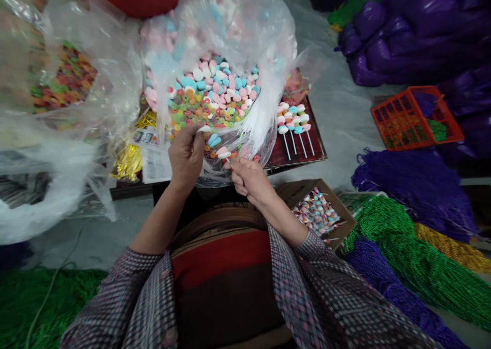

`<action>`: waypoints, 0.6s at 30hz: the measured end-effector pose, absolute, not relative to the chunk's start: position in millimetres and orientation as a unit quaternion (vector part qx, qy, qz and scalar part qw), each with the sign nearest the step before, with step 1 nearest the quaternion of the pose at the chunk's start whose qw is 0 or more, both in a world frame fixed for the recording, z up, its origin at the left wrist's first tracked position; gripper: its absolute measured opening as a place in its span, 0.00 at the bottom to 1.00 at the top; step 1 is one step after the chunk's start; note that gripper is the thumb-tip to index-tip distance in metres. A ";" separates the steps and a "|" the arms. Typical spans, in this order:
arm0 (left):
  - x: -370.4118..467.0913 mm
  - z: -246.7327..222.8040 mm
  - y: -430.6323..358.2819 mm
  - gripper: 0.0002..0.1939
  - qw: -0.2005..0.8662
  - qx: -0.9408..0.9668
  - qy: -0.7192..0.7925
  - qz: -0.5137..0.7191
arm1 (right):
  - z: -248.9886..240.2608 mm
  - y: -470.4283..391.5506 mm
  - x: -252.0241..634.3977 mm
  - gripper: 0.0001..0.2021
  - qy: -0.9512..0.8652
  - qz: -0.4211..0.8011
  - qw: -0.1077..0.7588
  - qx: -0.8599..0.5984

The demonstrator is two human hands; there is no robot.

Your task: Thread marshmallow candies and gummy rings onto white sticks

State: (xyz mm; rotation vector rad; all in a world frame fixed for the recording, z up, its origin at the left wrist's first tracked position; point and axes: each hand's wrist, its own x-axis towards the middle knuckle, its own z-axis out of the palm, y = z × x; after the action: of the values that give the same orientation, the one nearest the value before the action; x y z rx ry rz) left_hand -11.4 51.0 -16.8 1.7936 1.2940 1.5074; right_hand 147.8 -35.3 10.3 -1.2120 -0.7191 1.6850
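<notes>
My left hand [186, 152] pinches a white marshmallow [204, 129] between thumb and finger. In my right hand [247, 176] is a thin white stick with a pink and white marshmallow [223, 153] at its tip. Blue marshmallows [214, 140] show between the two hands; whether they are on the stick I cannot tell. Just beyond my hands, a clear plastic bag [264, 118] lies open, with loose marshmallows [215, 83] in pink, white and blue above colourful gummy rings [187, 111]. Several finished-looking candy skewers [293, 118] lie side by side to the right of the bag.
A cardboard box [347, 226] of wrapped candy sticks stands by my right forearm. Another bag of gummy rings [71, 80] and gold ties [128, 162] are at left. Green bead strands [406, 236], an orange crate [418, 118] and purple sacks [399, 37] fill the right side.
</notes>
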 end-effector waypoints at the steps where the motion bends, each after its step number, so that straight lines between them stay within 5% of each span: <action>1: -12.6 -17.4 51.5 0.15 0.221 0.659 0.468 0.546 | 12.0 -35.6 147.4 0.25 -0.288 0.687 0.454 -0.488; 9: -13.8 -19.4 50.4 0.18 0.228 0.653 0.457 0.559 | 1.5 -36.1 135.8 0.26 -0.410 0.563 0.487 -0.526; 18: -2.5 1.3 45.0 0.21 0.569 0.404 0.409 0.588 | -12.8 -40.1 149.9 0.24 -0.441 0.522 0.504 -0.529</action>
State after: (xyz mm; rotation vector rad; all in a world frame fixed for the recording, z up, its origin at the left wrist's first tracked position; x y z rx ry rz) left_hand -2.5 45.0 1.3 0.9497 0.9616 1.3799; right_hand 149.9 -40.1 -12.8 -1.2765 -1.0653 1.2602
